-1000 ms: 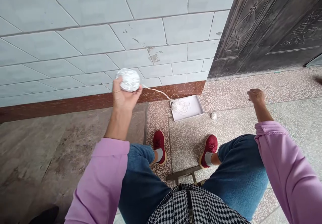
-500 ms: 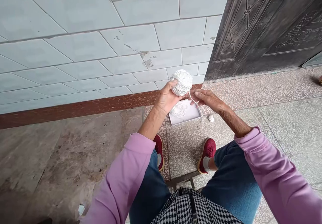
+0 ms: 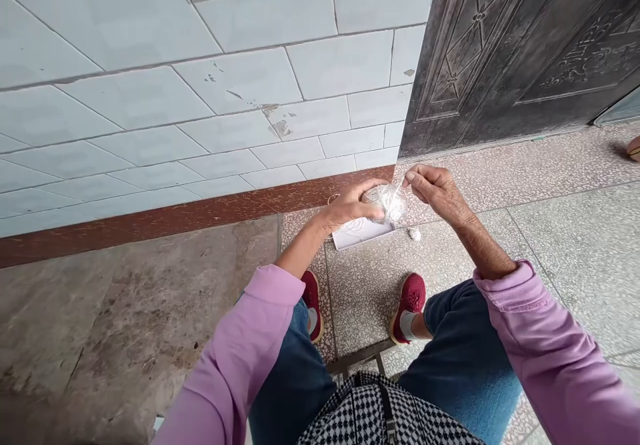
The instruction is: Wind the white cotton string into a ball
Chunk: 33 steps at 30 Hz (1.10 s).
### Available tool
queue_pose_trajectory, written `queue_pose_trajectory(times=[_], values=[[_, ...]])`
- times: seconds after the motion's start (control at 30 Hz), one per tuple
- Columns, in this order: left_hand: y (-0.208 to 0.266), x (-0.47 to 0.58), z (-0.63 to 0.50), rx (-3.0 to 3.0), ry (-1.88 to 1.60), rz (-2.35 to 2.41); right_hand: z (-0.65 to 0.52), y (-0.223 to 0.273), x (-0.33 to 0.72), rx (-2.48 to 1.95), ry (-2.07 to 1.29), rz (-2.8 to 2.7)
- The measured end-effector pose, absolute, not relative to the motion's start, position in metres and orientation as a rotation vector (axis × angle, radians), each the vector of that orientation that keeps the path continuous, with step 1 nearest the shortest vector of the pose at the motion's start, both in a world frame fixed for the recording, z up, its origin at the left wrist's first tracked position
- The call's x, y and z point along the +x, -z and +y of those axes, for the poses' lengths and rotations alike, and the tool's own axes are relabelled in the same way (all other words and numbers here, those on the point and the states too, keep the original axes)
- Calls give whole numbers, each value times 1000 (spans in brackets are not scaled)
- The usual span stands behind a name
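Yarn wound in a white ball [image 3: 396, 207] is resting in my left hand [image 3: 347, 209], whose thumb and fingers are spreading around its left side. My right hand [image 3: 436, 193] is forming a narrow pinch, thumb against fingers, and is holding a white strand [image 3: 401, 183] that is running down to the ball, just beside it. I am keeping the ball out in front of me, above a pale shallow box [image 3: 367, 233], which it is partly hiding. Loose white string [image 3: 354, 225] is lying in the box. Nearby, a small white lump [image 3: 415, 233] is sitting on the speckled floor [image 3: 370, 285]. My red shoes [image 3: 413, 295] are standing apart, and a tiled wall [image 3: 150, 98] is rising ahead.
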<state>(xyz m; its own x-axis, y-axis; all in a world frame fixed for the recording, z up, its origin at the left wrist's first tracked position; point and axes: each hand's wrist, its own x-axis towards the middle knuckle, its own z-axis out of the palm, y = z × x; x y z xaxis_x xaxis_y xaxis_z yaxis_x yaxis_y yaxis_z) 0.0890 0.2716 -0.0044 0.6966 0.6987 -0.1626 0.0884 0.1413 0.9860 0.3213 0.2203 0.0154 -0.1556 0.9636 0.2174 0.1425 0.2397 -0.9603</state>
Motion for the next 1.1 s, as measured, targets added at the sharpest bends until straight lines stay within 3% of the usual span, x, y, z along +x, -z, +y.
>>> queue_pose_trajectory(times=[0.13, 0.43, 0.63, 0.83, 1.1], values=[[-3, 89, 263, 1171, -591, 496, 226, 1, 323, -1134, -1036, -1517], [-4, 83, 289, 941, -1035, 697, 221, 23, 297, -1219, -1119, -1792], [13, 79, 296, 1571, -880, 1128, 214, 7, 300, -1095, -1256, -1728], [12, 79, 274, 1364, -337, 668, 222, -1, 327, -1154, -1135, -1582], [-1, 87, 276, 973, -756, 509, 220, 11, 317, -1244, -1114, -1654]])
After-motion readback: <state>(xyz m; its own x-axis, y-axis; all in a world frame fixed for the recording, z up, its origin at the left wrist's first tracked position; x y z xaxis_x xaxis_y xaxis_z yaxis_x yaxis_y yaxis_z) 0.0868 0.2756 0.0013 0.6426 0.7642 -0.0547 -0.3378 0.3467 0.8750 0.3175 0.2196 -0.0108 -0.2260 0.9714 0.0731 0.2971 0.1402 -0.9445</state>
